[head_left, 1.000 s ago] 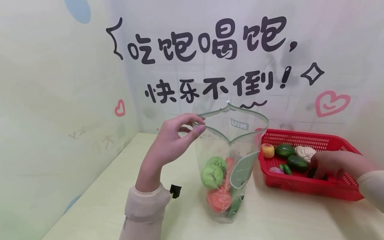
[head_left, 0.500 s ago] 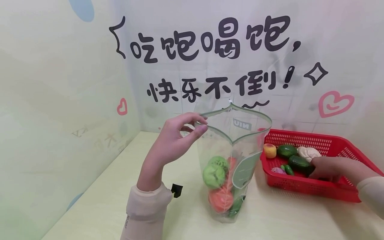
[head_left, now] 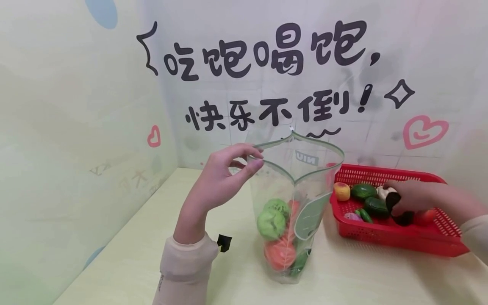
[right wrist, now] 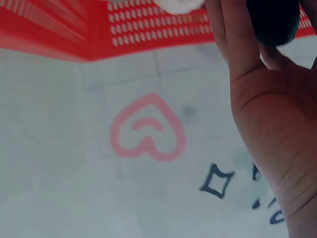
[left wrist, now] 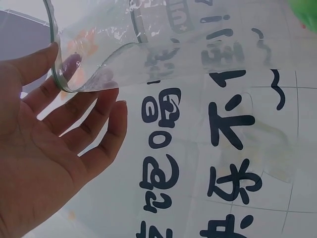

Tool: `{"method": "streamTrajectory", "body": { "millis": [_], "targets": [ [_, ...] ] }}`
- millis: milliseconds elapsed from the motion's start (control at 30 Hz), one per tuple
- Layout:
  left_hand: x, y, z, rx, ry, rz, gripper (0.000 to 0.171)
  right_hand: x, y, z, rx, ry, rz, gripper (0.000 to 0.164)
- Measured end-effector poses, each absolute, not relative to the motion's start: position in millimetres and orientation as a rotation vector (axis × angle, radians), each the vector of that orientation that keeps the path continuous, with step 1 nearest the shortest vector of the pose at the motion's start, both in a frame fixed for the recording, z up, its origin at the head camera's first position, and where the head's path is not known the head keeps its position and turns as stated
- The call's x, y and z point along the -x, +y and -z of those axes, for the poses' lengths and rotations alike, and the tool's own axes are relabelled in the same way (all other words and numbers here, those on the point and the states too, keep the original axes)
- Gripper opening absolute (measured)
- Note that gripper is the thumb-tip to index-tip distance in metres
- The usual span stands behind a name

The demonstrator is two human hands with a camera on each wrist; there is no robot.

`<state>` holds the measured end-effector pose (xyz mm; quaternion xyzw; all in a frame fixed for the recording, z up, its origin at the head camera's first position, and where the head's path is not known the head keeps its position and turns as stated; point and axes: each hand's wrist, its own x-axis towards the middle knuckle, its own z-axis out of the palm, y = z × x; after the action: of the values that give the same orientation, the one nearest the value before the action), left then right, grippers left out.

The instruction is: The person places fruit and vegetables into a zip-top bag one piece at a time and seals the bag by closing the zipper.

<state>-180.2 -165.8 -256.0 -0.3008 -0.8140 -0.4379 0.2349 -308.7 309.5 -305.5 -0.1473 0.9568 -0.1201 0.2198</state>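
My left hand [head_left: 228,173] pinches the rim of a clear stand-up zip bag [head_left: 293,190] between thumb and fingers; the left wrist view shows the bag's green-edged mouth [left wrist: 54,64] at the fingertips. The bag stands upright with its top spread. Inside it are green round vegetables [head_left: 271,224], an orange-red one [head_left: 280,254] and a dark green one [head_left: 300,262]. Over the red basket [head_left: 381,235], my right hand [head_left: 413,197] grips a dark rounded vegetable [right wrist: 273,22], greenish-black and slightly bumpy. Its exact kind is unclear, since fingers cover part of it.
Still in the basket lie a yellow fruit [head_left: 342,192], dark green vegetables [head_left: 363,191], small green peppers [head_left: 366,216], a purple piece [head_left: 353,216], a whitish piece [head_left: 383,192] and something red [head_left: 427,216]. A printed wall [head_left: 236,25] stands behind the table [head_left: 236,279].
My right hand reached down into the basket, took hold of the dark vegetable and has risen slightly with it. The left hand and bag stay nearly in place.
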Motion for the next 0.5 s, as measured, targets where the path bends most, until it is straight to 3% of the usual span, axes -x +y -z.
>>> {"method": "streamTrajectory", "body": {
  "millis": [100, 300, 500],
  "targets": [
    [180.2, -165.5, 257.1, 0.824, -2.236, 1.209, 0.013, 306.9, 296.1, 292.9, 0.545, 2.814, 0.299, 0.097],
    [180.5, -164.3, 257.0, 0.836, -2.236, 1.205, 0.014, 281.5, 253.4, 234.0, 0.713, 3.178, 0.570, 0.067],
    [181.2, -164.3, 256.0, 0.849, -2.227, 1.202, 0.014, 234.3, 200.3, 161.4, 0.911, 3.411, 0.870, 0.071]
  ]
}}
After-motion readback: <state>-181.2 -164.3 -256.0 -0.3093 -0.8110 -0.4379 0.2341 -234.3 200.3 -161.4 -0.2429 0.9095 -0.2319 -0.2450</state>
